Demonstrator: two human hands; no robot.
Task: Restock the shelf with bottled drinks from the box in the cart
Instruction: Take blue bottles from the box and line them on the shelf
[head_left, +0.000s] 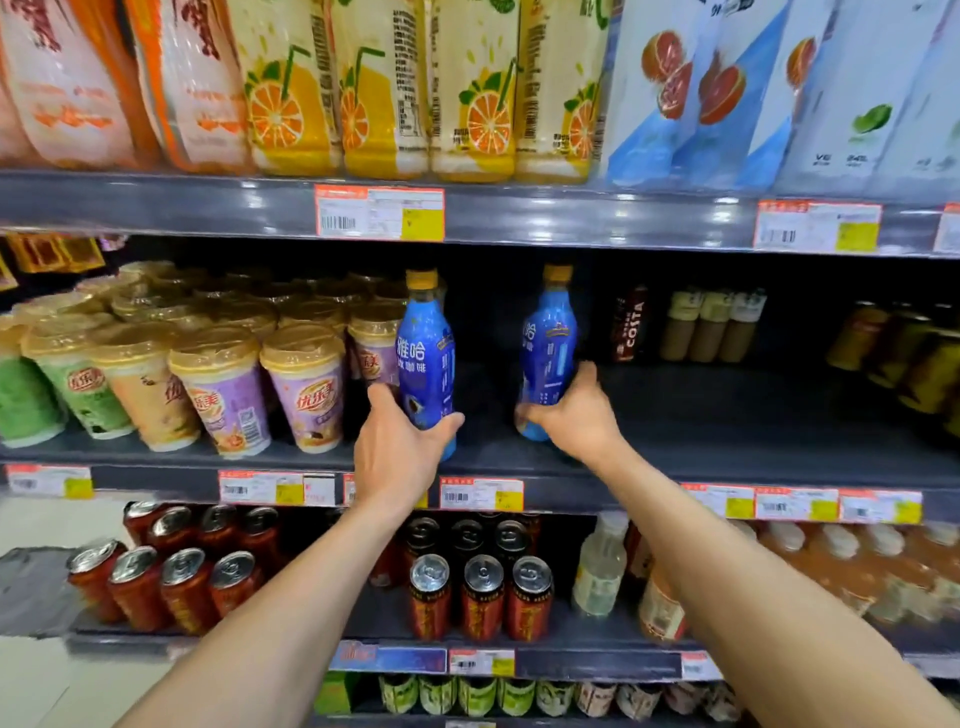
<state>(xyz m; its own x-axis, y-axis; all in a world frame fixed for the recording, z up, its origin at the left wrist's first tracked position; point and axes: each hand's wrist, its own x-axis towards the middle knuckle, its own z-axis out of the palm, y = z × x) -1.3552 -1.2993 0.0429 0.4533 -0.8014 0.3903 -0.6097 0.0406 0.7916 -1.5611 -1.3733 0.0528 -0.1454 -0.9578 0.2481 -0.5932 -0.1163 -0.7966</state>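
Note:
Two blue bottled drinks with yellow caps are at the middle shelf (675, 457). My left hand (400, 441) grips the lower part of the left blue bottle (427, 348), upright at the shelf's front edge beside the milk-tea cups. My right hand (571, 410) grips the base of the right blue bottle (548, 343), which tilts slightly and sits a little deeper on the shelf. A gap of bare shelf lies between the two bottles. The cart and box are out of view.
Milk-tea cups (306, 384) crowd the shelf's left. A Costa bottle (629, 322) and pale coffee bottles (711, 325) stand at the back right, dark bottles (904, 358) far right. Juice bottles (384, 88) fill the shelf above; red cans (483, 597) stand below.

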